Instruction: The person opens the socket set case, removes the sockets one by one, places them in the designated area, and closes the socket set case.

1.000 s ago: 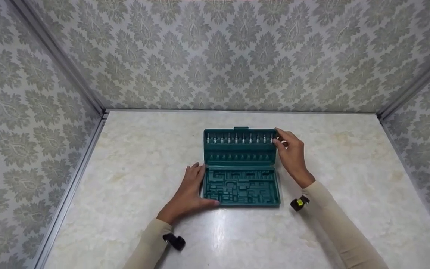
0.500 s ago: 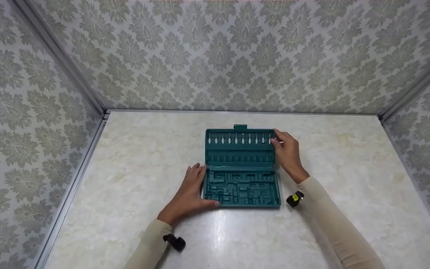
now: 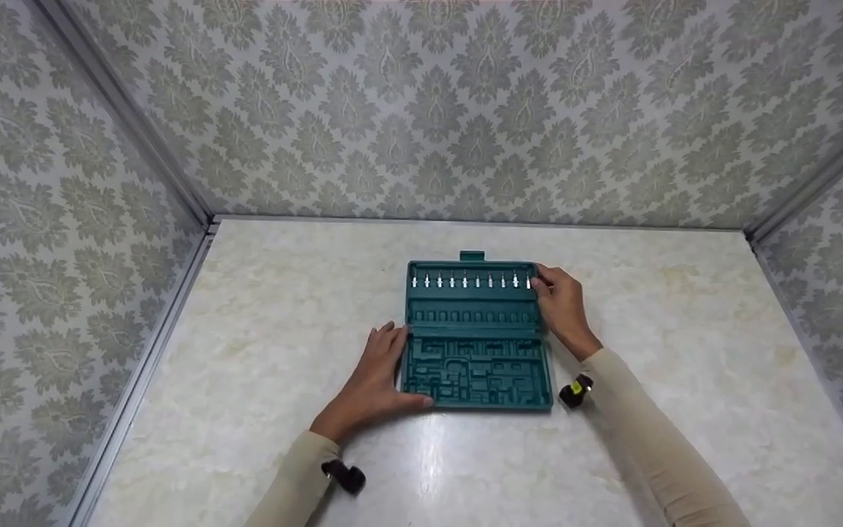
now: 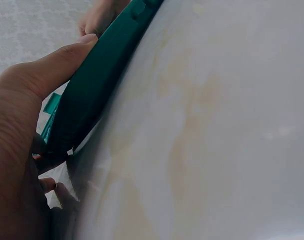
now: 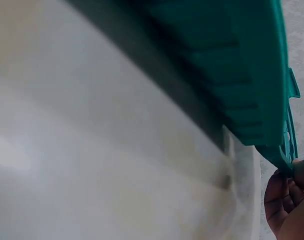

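A green case [image 3: 473, 333] lies unfolded on the pale table, with a row of small metal bits [image 3: 465, 281] along its upper half and molded recesses in its lower half. My left hand [image 3: 372, 377] grips the lower half's left side, thumb over the front corner; in the left wrist view the left hand [image 4: 27, 100] has its thumb on the green edge. My right hand [image 3: 565, 307] pinches the upper half's right edge near the last bit, and the right wrist view shows the right hand [image 5: 291, 202] at the case's far corner.
The marbled table [image 3: 282, 293] extends around the case. Patterned panels [image 3: 421, 110] stand behind and at both sides, with a metal rail [image 3: 136, 373] along the left edge. Black devices are strapped at the left wrist [image 3: 343, 476] and right wrist [image 3: 576, 391].
The upper half has tilted back and lies flatter, its latch tab more visible. My right hand has moved slightly left and lower with it; my left hand has stayed nearly in place.
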### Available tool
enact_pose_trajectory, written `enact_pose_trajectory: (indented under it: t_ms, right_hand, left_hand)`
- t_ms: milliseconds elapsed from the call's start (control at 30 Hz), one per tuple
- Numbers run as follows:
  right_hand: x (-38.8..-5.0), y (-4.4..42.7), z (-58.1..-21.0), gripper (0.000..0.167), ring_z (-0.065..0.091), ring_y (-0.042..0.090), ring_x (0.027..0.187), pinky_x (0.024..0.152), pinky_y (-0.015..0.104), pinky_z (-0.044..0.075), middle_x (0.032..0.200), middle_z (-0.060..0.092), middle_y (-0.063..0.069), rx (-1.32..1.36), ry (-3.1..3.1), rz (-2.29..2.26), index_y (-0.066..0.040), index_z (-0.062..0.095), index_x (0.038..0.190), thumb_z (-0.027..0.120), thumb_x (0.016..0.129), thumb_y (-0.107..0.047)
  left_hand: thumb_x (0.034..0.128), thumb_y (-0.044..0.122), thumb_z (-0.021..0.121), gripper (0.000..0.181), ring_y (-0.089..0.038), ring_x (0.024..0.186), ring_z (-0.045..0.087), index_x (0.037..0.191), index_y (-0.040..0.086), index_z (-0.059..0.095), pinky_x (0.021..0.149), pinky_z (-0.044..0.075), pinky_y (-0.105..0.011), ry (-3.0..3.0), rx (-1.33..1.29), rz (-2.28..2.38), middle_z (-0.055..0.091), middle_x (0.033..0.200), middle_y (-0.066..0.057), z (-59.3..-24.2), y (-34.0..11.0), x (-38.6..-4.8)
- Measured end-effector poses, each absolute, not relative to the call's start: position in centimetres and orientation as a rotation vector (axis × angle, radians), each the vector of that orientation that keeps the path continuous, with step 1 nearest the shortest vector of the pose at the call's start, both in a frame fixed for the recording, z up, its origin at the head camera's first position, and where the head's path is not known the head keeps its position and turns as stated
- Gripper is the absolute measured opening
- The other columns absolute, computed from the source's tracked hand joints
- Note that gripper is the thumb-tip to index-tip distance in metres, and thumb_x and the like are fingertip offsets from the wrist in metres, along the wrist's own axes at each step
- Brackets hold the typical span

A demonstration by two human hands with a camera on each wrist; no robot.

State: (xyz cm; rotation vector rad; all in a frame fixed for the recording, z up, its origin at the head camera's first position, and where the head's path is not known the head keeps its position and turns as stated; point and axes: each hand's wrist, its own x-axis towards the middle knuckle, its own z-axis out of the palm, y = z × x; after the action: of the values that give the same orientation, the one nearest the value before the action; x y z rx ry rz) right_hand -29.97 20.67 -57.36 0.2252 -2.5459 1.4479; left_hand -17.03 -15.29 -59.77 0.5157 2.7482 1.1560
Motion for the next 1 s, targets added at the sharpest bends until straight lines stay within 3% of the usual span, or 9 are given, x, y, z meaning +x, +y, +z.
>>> enact_pose_trajectory:
  t_ms: [233, 467, 667, 1000]
  right_hand:
    - [-30.2, 20.6, -58.1, 0.038, 0.069, 0.034, 0.119, 0.103, 0.053, 0.057, 0.133, 0.072, 0.027, 0.201, -2.610, 1.444, 0.008, 0.061, 0.150, 0.055, 0.114, -0.003]
    - [-30.2, 20.4, -58.3, 0.039, 0.068, 0.035, 0.124, 0.108, 0.054, 0.056, 0.135, 0.071, 0.026, 0.200, -2.638, 1.446, 0.008, 0.062, 0.150, 0.057, 0.114, -0.005]
    - [-30.4, 20.8, -57.9, 0.038, 0.067, 0.033, 0.112, 0.101, 0.051, 0.055, 0.127, 0.071, 0.023, 0.242, -2.696, 1.433, 0.007, 0.064, 0.148, 0.062, 0.113, -0.008]
    - [-31.1, 21.7, -56.7, 0.033, 0.058, 0.036, 0.108, 0.096, 0.052, 0.050, 0.123, 0.059, 0.025, 0.522, -2.851, 1.258, 0.009, 0.066, 0.141, 0.063, 0.112, -0.006]
  left_hand:
    - [0.0766, 0.072, 0.088, 0.139, -0.038, 0.170, 0.002, 0.177, 0.008, 0.018, 0.136, 0.009, -0.059, 2.726, 0.517, 1.146, 0.019, 0.182, -0.016, -59.5, -15.3, -16.9]
    - [0.0740, 0.077, 0.087, 0.141, -0.036, 0.170, -0.001, 0.178, 0.014, 0.016, 0.134, 0.019, -0.061, 2.718, 0.474, 1.109, 0.011, 0.185, -0.011, -59.2, -15.7, -16.7]
    - [0.0734, 0.077, 0.088, 0.141, -0.034, 0.171, 0.001, 0.178, 0.015, 0.017, 0.134, 0.018, -0.059, 2.717, 0.478, 1.117, 0.016, 0.183, -0.011, -59.5, -15.9, -16.8]
    - [0.0741, 0.075, 0.089, 0.139, -0.035, 0.170, 0.007, 0.178, 0.013, 0.020, 0.134, 0.020, -0.060, 2.727, 0.489, 1.171, 0.020, 0.183, -0.012, -59.9, -16.0, -16.6]
